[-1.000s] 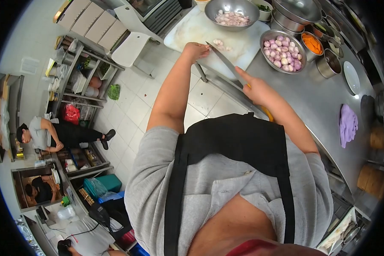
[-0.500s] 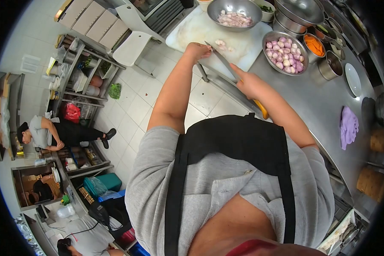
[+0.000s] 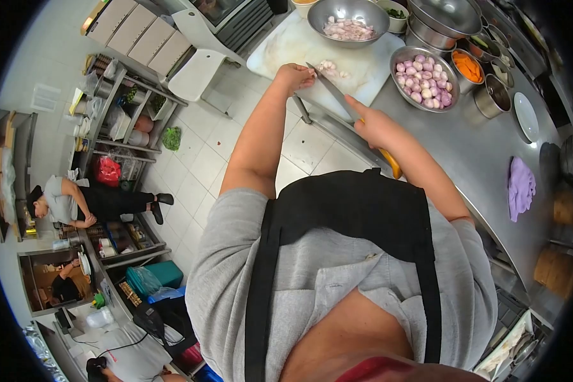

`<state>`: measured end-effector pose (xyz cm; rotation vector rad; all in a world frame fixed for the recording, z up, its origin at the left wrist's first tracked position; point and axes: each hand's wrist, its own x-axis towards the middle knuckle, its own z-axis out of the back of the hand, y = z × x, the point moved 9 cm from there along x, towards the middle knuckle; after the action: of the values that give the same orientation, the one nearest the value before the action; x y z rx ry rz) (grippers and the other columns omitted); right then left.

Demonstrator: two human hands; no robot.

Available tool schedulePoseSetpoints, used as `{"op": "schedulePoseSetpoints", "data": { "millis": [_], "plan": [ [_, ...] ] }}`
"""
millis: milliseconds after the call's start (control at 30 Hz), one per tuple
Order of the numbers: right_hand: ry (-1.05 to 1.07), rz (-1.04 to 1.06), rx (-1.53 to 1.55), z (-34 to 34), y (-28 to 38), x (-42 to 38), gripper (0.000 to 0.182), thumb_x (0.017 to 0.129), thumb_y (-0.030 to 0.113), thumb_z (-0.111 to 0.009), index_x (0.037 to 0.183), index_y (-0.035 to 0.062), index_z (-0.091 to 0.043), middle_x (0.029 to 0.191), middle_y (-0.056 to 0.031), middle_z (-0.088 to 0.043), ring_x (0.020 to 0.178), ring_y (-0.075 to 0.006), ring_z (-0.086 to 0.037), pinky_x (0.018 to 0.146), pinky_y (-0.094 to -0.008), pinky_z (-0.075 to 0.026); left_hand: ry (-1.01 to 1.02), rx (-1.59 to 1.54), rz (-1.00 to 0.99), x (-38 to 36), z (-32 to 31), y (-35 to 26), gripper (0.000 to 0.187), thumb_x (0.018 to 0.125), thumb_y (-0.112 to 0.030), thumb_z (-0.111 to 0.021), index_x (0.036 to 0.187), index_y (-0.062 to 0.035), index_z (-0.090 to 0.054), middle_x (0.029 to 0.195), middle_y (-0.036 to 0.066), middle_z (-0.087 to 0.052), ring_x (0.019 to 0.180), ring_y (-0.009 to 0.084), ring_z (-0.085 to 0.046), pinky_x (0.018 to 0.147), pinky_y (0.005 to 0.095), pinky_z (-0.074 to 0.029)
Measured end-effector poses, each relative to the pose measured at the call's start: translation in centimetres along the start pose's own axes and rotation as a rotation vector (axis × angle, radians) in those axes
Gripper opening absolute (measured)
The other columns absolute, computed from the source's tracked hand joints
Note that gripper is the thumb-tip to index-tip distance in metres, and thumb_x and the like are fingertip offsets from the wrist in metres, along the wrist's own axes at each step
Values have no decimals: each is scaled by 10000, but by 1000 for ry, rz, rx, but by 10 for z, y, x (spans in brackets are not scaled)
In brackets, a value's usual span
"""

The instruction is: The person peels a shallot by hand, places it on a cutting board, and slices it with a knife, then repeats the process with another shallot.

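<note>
My left hand (image 3: 295,77) is at the near left edge of the white cutting board (image 3: 277,54), fingers pinched on a small pale shallot, mostly hidden by the fingertips. In my right hand (image 3: 374,126) is a long knife (image 3: 335,93) with a yellow-orange handle; its tip meets the left fingertips. Just beyond the tip lie sliced shallot pieces (image 3: 328,67) on the board. A steel bowl (image 3: 348,39) holding more sliced shallots stands at the board's far side. To the right, another steel bowl (image 3: 424,107) is filled with whole peeled purple shallots.
On the steel counter (image 3: 452,143) stand a container of orange pieces (image 3: 468,66), a steel pot (image 3: 492,97), a white plate (image 3: 526,117) and a purple cloth (image 3: 521,190). Stacked bowls (image 3: 445,19) are at the back. A white chair (image 3: 197,73) and a co-worker (image 3: 95,197) are to the left.
The sliced pieces by the knife tip have shifted and look slightly more numerous. Both hands and the knife stay almost in place. At the left, the person in the wall opening has moved.
</note>
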<state>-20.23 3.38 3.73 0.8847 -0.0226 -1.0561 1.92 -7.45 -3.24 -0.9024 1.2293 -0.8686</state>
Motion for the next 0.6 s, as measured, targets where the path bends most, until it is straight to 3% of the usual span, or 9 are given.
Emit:
{"op": "schedulePoseSetpoints", "data": {
  "millis": [100,167,233,300,600],
  "plan": [
    [-30,21,16,0,-2,-2,658,835,103,-429,1450,210,-221,734,-220,-591,603,-299,-580,638,-408,-467,-40,-25,-15,1,4,2,182,842,-93,-650,914,51,-565,846,125,-651,718,181,-645,667,284,-560],
    [-98,108,-23,2,-4,-4,635,864,88,-402,1443,288,-235,687,-162,-568,477,-192,-526,556,-350,-491,-43,-31,-25,3,5,4,181,844,-91,-648,916,52,-564,847,126,-651,716,181,-644,666,286,-561],
    [-96,116,-20,3,-7,-8,637,861,87,-406,1442,287,-238,680,-165,-567,480,-196,-528,566,-355,-487,-49,-34,-36,5,7,6,181,845,-89,-646,918,53,-562,849,127,-650,714,180,-643,665,289,-562],
    [-100,126,-16,5,-5,-10,640,858,85,-409,1442,287,-241,673,-167,-565,483,-199,-530,575,-359,-483,-7,-42,-16,6,4,8,210,845,-108,-653,938,43,-541,909,134,-622,796,205,-637,749,311,-560],
    [-139,148,-119,4,7,17,668,831,98,-402,1449,271,-217,666,-202,-579,490,-257,-538,572,-385,-473,-17,-19,3,6,3,6,197,847,-113,-651,930,41,-559,886,129,-632,783,201,-639,744,313,-560]
  ]
}}
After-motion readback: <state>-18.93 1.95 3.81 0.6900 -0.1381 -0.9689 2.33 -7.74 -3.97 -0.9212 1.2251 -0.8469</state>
